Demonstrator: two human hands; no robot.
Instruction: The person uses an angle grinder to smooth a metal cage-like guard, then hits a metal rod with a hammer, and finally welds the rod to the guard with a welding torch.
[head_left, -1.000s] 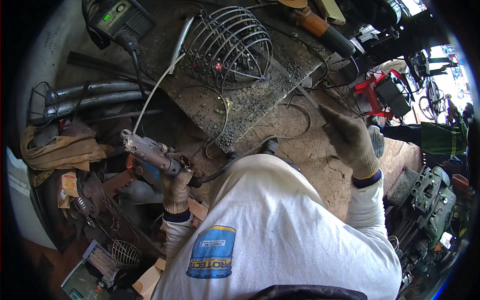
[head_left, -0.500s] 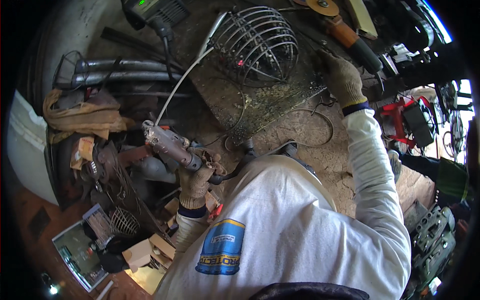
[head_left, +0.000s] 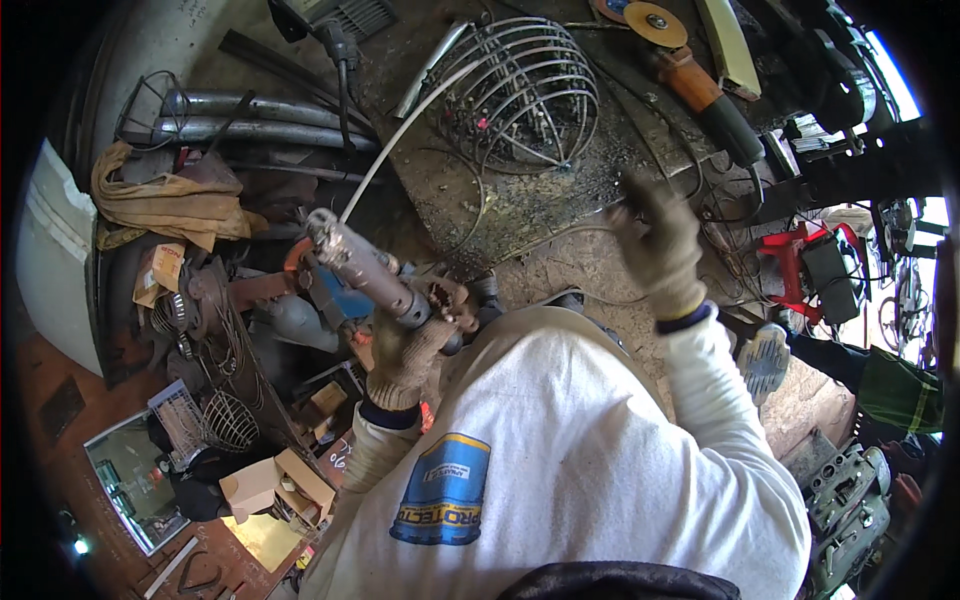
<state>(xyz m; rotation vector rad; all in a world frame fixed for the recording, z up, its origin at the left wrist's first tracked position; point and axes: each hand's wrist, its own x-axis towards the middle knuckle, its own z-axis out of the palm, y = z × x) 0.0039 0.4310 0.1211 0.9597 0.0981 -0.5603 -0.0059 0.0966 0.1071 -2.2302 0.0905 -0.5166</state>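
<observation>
Gripped tight in the gloved left hand [head_left: 408,352] was a welding torch [head_left: 362,268], its grip wrapped full around the handle, and the barrel ran long from the fist up and to the left, nozzle pointing away from the body. From the nozzle end a pale hose [head_left: 400,140] arced off toward the top. Over on the other side, the gloved right hand [head_left: 662,243] hovered with fingers loosely spread, holding nothing, above the scorched metal counter [head_left: 520,200]. That right hand sat nearer the wire cage [head_left: 520,95], which rested on the counter just up and left of it; the torch lay well apart to the left of both. An orange angle grinder [head_left: 690,85] rested at the counter's far right edge, disc upward. Further out, a tan rag [head_left: 160,200] draped over scrap near grey pipes [head_left: 250,115], a brown cardboard box [head_left: 275,480] sat open at lower left, and a small red box-shaped machine [head_left: 810,270] stood far right.
</observation>
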